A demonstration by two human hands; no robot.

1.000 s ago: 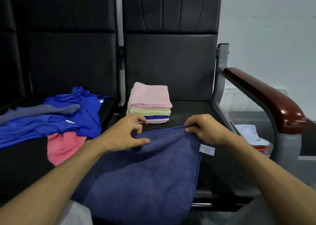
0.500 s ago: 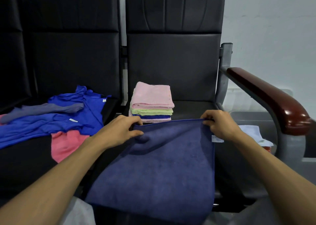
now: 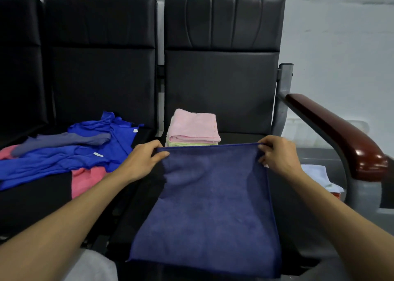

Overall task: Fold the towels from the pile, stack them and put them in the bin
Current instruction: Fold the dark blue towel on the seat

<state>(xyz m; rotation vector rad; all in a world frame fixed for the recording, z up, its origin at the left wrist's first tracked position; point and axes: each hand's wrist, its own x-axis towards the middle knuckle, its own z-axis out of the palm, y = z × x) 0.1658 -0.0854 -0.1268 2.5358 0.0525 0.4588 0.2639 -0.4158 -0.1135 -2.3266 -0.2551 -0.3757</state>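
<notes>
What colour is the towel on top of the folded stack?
Light pink; the top towel shows in the head view.

A row of black padded leatherette seats (image 3: 221, 88) with tall backrests stands against a pale wall. The left seat cushion (image 3: 32, 206) bears a loose pile of crumpled royal blue towels (image 3: 64, 161), a grey-blue towel (image 3: 64, 141) draped across them and a coral pink towel (image 3: 85, 180) partly beneath. On the right seat cushion (image 3: 287, 195), near the backrest, sits a neat stack of folded towels (image 3: 193, 129), pale pink on top and light green below. In front of it spreads a dark navy terry towel (image 3: 213, 206).
</notes>
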